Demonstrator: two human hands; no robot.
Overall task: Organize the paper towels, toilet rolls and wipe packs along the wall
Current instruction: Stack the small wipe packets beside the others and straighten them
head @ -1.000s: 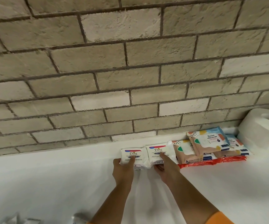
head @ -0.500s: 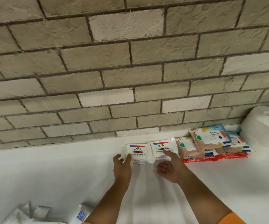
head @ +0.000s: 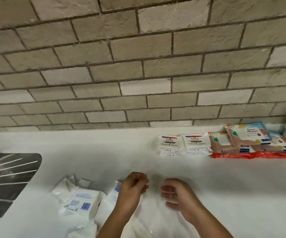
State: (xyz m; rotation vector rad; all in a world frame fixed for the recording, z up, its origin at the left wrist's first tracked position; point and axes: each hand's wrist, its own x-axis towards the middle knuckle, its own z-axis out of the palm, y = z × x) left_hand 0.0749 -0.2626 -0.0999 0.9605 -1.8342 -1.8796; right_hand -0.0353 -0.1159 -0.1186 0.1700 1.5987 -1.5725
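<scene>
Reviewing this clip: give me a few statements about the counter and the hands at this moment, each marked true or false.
1. Two Dove packs lie side by side near the wall. True.
2. The left hand grips a Dove pack. False: it and the right hand hold nothing, apart from those packs.
3. A patterned wipe pack tops the stack over the red pack. True.
4. The white barcode packs lie right of both hands. False: they lie to the left hand's left.
</scene>
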